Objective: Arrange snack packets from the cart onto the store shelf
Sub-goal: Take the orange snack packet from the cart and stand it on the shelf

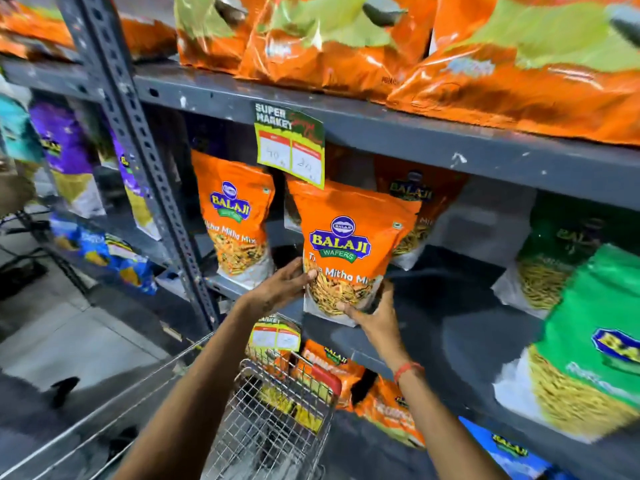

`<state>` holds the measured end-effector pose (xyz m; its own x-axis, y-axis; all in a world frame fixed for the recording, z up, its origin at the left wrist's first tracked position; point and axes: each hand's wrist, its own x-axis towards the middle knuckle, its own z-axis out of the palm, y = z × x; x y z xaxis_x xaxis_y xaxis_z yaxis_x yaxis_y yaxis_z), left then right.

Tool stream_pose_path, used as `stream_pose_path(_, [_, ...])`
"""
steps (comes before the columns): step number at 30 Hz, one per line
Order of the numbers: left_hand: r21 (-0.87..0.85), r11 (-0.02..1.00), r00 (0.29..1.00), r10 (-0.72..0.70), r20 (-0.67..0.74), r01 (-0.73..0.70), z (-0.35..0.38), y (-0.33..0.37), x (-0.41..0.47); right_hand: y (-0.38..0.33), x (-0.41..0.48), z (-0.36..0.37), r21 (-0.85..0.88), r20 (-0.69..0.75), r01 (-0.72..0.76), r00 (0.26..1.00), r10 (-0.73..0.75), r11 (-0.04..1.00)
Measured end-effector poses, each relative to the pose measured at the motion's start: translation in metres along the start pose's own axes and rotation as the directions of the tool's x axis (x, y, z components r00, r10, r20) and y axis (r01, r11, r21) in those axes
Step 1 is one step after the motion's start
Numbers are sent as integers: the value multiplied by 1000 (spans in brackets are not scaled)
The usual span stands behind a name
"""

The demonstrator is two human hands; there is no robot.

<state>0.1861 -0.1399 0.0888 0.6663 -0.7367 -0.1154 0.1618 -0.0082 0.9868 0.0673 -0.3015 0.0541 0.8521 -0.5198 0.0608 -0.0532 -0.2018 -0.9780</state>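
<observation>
An orange Balaji snack packet (349, 244) stands upright at the front edge of the middle grey shelf (408, 351). My left hand (280, 282) grips its lower left side. Its lower right corner is held from below by my right hand (375, 315), which wears a red thread at the wrist. A matching orange packet (235, 216) stands to the left on the same shelf, and another (419, 202) sits behind on the right. The wire cart (277, 420) is below my arms, against the shelf; its contents are hard to make out.
A price tag (290, 147) hangs from the upper shelf edge just above the held packet. Large orange bags (346, 39) fill the top shelf. Green packets (595, 327) stand at the right. Purple packets (65, 150) sit beyond the perforated upright (145, 147). Orange packets (332, 368) fill the lower shelf.
</observation>
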Motion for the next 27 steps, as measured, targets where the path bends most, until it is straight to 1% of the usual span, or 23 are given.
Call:
stream_pose_path(2, [-23,1000,1000,13,-16,-14,-3,2,0,-7,-3,-6,37,14,5,1000,-5,999])
stream_pose_path(4, [-56,996,989,68,-131,-76,-3,8,2,-18,-5,-11,103,-38,80,996,-76,992])
stream_pose_path(5, [-82,989,976,103,-192,-121,-1,12,4,-23,-4,-13,93,-107,134,987,-123,987])
stream_pose_path(7, [-154,967,949,155,-276,-202,4,20,11,-32,2,-14,7,-237,234,945,-225,972])
stream_pose_path(10, [-258,929,921,162,-355,-264,9,31,21,-41,9,-13,-72,-323,293,897,-300,953])
stream_pose_path(12, [-282,913,906,173,-387,-295,12,34,23,-45,10,-14,-87,-353,288,886,-300,954])
stream_pose_path(15, [-286,897,893,210,-397,-337,19,31,24,-53,6,-14,36,-407,226,893,-192,974])
stream_pose_path(17, [-275,899,893,220,-392,-342,20,28,21,-58,4,-14,110,-365,193,920,-141,975])
stream_pose_path(18, [-271,906,905,215,-366,-325,17,26,19,-57,3,-15,153,-301,171,946,-119,973])
stream_pose_path(20, [-228,939,948,200,-247,-257,9,15,12,-47,2,-19,223,-89,95,993,-77,970])
stream_pose_path(21, [-183,961,970,174,-172,-205,5,6,8,-38,2,-20,207,22,51,998,-57,977])
stream_pose_path(22, [-121,982,986,135,-101,-147,2,-4,4,-29,1,-19,152,119,13,992,-31,988])
stream_pose_path(23, [-51,995,995,87,-50,-89,1,-13,1,-20,1,-17,91,187,-14,982,-4,996])
stream_pose_path(25, [51,999,1000,16,-25,-14,-1,-26,0,-4,4,-12,15,225,-20,974,16,1000])
stream_pose_path(27, [101,995,999,-20,-38,24,-2,-30,1,2,6,-12,-2,209,-27,978,27,1000])
